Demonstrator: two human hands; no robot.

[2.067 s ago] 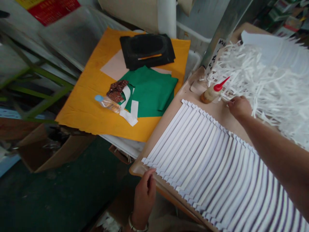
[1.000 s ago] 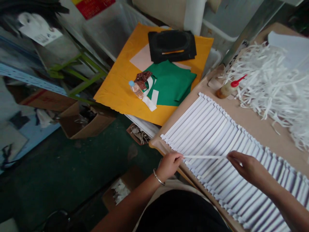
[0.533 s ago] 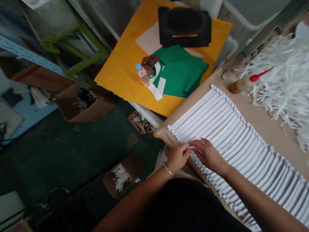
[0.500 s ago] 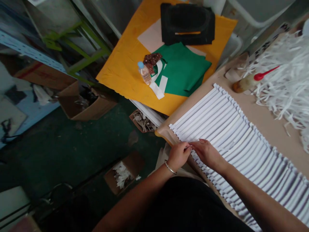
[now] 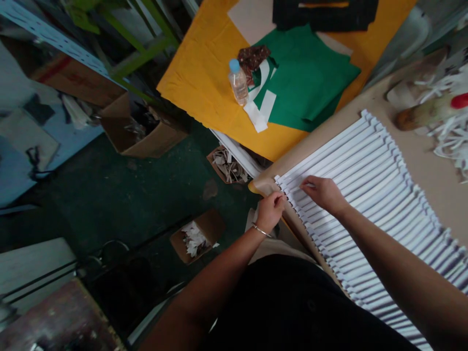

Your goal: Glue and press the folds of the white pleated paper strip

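My left hand (image 5: 269,213), with a bangle on its wrist, is closed at the table's near edge, its fingertips by the tabbed ends of the white strips (image 5: 373,195). Whatever it pinches is too small to make out. Over the strips, a little to the right, my right hand (image 5: 322,192) is closed with thumb and fingertips together; I cannot see whether anything is between them. The strips lie side by side in a long row on the brown-covered table (image 5: 420,151).
A yellow-covered surface (image 5: 197,87) holds green sheets (image 5: 303,78), a small blue-capped bottle (image 5: 239,87) and a black panel (image 5: 325,19). A red-tipped glue bottle (image 5: 420,114) lies by loose white strips (image 5: 453,141). Boxes of scraps (image 5: 215,222) stand on the floor.
My hands have come apart: the right has moved over the strips, the left stays at their near ends. The view has shifted, so the yellow surface sits higher and further right.
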